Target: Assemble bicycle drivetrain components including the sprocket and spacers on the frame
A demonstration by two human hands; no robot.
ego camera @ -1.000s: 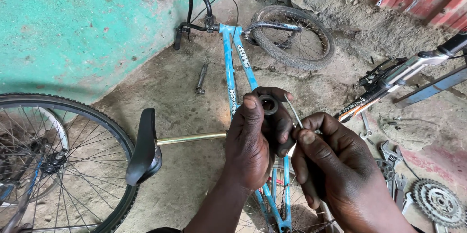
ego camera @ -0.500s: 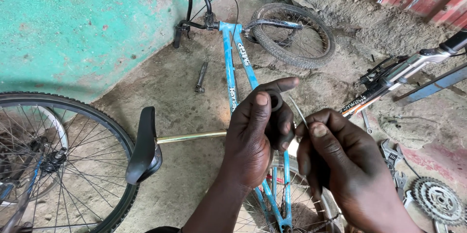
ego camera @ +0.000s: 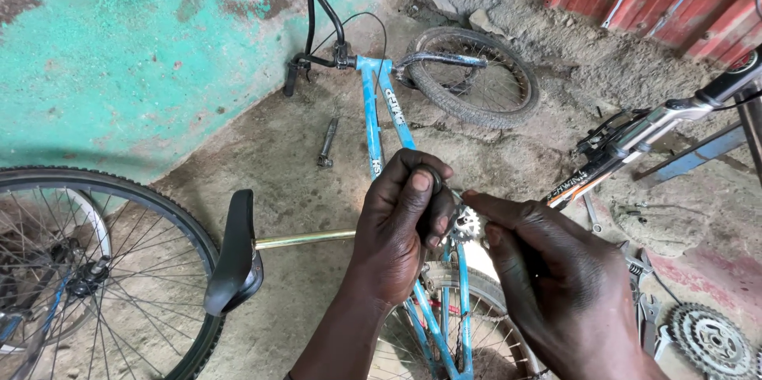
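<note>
My left hand [ego camera: 401,233] is closed around a small round dark metal part [ego camera: 435,179], with the thumb pressed over its top. My right hand [ego camera: 559,281] comes in from the right, its fingertips pinched against that part at the left thumb. The thin metal tool it holds is almost wholly hidden by the fingers. Both hands hover above a blue bicycle frame [ego camera: 379,102] lying on the dirt floor. A small toothed chainring [ego camera: 467,225] shows between the hands.
A black saddle [ego camera: 236,257] on a brass-coloured post [ego camera: 305,239] lies left of my hands, beside a large spoked wheel [ego camera: 103,269]. The blue bicycle's front wheel [ego camera: 476,78] is at the back. Another bicycle [ego camera: 635,142], a cog cluster [ego camera: 710,342] and a loose bolt [ego camera: 326,142] are nearby.
My left hand has curled tighter over the round part, hiding its open face. My right hand has moved up and left, and the thin tool has disappeared behind the fingers.
</note>
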